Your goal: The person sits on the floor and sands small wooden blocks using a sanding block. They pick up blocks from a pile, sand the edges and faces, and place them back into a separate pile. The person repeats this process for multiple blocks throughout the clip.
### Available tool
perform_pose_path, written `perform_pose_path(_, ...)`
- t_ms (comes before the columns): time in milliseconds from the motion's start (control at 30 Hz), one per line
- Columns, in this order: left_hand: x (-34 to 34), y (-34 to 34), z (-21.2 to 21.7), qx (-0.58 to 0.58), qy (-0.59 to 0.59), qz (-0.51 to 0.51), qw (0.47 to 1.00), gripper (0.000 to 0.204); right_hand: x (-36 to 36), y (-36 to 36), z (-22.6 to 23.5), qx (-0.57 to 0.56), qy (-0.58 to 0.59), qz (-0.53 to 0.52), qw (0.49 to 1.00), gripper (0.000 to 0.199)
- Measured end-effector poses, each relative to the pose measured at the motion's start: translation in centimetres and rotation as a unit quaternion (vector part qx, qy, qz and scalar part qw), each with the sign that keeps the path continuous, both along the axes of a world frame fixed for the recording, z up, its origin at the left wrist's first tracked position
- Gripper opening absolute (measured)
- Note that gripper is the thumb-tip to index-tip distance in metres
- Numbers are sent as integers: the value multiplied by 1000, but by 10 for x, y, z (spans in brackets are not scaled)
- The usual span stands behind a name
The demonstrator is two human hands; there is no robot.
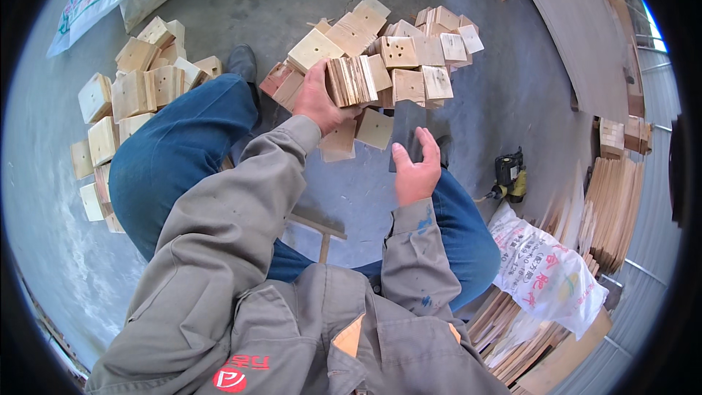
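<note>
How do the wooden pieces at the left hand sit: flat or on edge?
On edge: the wooden pieces stand in a row, narrow sides facing the camera.

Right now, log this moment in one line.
left hand: gripping wood stack | right hand: at dark plate, grip unclear | blocks: piled ahead | power tool: on floor

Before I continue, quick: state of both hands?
Left hand: closed, holding layered wooden block.
Right hand: at dark flat plate; whether it grips cannot be told.
</note>
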State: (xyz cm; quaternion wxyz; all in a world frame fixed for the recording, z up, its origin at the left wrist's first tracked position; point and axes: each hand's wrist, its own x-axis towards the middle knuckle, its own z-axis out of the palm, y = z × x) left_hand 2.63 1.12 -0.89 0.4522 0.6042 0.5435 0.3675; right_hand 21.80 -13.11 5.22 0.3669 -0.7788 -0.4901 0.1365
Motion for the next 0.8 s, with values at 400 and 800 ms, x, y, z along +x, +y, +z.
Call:
perform_pose_path(400, 3, 2, -9, -5, -33, -11, 999, 115, 65, 116, -47, 16, -134, 44, 990, 63)
perform_pose_path(800, 10, -9, 36, 86, 12, -103, 991, 119, 84, 89, 18, -80, 52, 98, 991, 63)
